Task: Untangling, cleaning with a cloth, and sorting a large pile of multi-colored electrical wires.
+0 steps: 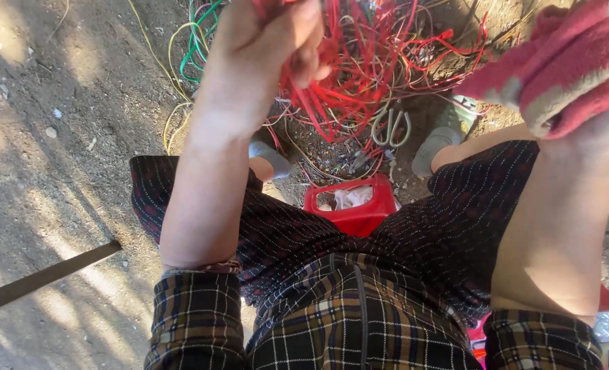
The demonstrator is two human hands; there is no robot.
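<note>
The left hand [270, 48] is closed on a bunch of red wires [339, 89] that trail below the fist into the tangle on the dirt. To draw strands free cleanly, I'd keep that fist firm and pull slowly. The right hand [592, 130], off to the side, clutches a red glove [558, 68].

Strong daylight is seen throughout; dappled shadow is cast across the dirt ground [58, 171]. The raised forearms are brightly lit, slightly overexposed. Wide-angle stretching is noted at the edges. Nearest parts are rendered soft; motion blur is slight.
</note>
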